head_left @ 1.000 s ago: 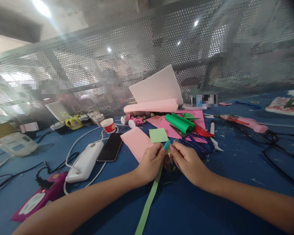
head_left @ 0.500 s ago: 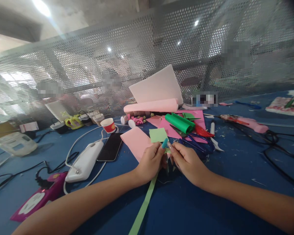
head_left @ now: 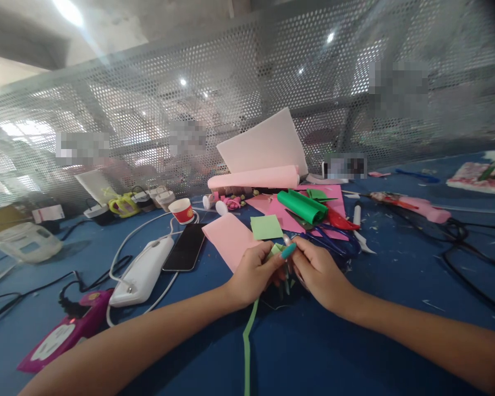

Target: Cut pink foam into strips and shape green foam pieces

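My left hand (head_left: 251,269) is closed on a light green paper strip (head_left: 247,344), whose long tail hangs below the palm with a slight bend. A folded end of the strip shows above the left fingers, beside the teal thumbnail. My right hand (head_left: 319,269) is closed too, its thumb and fingertips pinching at that folded end and touching the left thumb. Fingers hide most of the fold. Just beyond the hands lies a small light green paper rectangle (head_left: 266,227), partly over a pink sheet (head_left: 231,239).
Left of the hands are a phone (head_left: 185,247), white power bank (head_left: 142,272), paper cup (head_left: 182,211) and magenta device (head_left: 68,330) with cables. Beyond lie a green roll (head_left: 302,207), blue-handled scissors (head_left: 334,242) and a pink roll (head_left: 253,177). A pink glue gun (head_left: 424,209) sits right.
The left thumb has tilted over to the right, and the folded green end shows more. The strip's tail has swung right and now hangs more vertically, narrower to view.
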`<action>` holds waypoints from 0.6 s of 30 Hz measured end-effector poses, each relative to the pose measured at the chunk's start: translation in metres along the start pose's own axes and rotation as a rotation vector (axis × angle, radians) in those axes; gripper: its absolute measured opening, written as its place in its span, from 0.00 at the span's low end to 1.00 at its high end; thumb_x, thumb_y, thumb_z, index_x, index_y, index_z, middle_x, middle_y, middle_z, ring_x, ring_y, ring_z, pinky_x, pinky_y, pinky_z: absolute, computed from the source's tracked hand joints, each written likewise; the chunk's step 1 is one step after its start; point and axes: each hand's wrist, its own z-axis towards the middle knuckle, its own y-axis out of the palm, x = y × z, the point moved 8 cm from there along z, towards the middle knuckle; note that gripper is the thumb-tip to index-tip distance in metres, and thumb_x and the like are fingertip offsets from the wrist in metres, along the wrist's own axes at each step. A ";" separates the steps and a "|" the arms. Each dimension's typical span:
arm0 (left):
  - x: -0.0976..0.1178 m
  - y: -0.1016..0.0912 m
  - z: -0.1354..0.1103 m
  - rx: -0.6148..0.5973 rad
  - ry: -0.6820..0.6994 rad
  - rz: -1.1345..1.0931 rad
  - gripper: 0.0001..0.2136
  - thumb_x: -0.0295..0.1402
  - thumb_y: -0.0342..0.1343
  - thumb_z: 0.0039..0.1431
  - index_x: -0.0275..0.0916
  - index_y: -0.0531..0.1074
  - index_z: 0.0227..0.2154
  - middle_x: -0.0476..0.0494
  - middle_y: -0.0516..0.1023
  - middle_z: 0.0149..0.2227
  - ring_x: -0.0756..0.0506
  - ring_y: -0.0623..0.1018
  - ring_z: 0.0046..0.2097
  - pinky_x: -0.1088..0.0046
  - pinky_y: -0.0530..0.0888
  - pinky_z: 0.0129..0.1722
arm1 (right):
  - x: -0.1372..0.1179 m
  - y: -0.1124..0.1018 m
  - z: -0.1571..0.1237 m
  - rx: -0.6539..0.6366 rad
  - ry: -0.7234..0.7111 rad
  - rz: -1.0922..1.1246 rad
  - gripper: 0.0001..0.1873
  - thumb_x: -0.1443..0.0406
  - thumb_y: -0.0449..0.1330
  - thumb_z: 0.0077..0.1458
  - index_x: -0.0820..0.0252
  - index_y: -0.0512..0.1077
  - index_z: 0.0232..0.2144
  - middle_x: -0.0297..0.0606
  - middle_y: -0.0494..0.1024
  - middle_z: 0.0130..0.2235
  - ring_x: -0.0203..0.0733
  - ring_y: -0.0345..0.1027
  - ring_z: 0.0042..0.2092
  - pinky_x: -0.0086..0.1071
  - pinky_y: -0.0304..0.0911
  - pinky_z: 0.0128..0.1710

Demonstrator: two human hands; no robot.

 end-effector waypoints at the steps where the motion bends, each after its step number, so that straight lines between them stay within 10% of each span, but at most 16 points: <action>1: -0.001 0.000 0.000 0.002 -0.005 -0.002 0.19 0.50 0.52 0.52 0.37 0.61 0.25 0.54 0.68 0.18 0.56 0.64 0.15 0.82 0.58 0.13 | 0.000 0.000 0.000 -0.003 -0.003 -0.001 0.16 0.59 0.45 0.61 0.58 0.58 0.23 0.27 0.59 0.16 0.31 0.52 0.17 0.26 0.48 0.16; 18: 0.005 -0.005 0.003 0.071 0.027 -0.100 0.19 0.49 0.58 0.48 0.36 0.66 0.24 0.58 0.59 0.12 0.57 0.57 0.13 0.80 0.53 0.13 | -0.002 0.004 -0.001 -0.048 0.004 0.057 0.16 0.59 0.45 0.62 0.57 0.59 0.24 0.25 0.58 0.15 0.30 0.51 0.16 0.26 0.48 0.17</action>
